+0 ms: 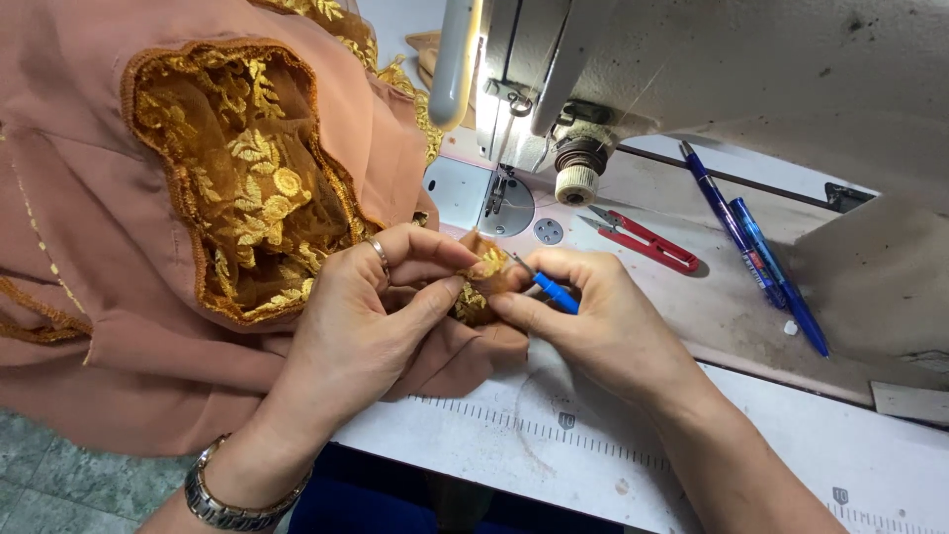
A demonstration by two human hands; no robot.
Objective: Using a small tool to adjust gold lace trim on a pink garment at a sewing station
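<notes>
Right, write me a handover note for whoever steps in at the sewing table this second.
Left hand: fingers pinch a gold-embroidered edge of the peach garment, holding it up just in front of the sewing machine.
Right hand: grips a blue-handled seam ripper, its metal tip at the pinched edge.
Around: red thread snips and two blue pens lie on the table to the right; most of the garment is bunched to the left.
Done: not clear how much stitching is already picked.
Left: seemingly the stitches at the pinched spot; the fabric is not under the needle.
</notes>
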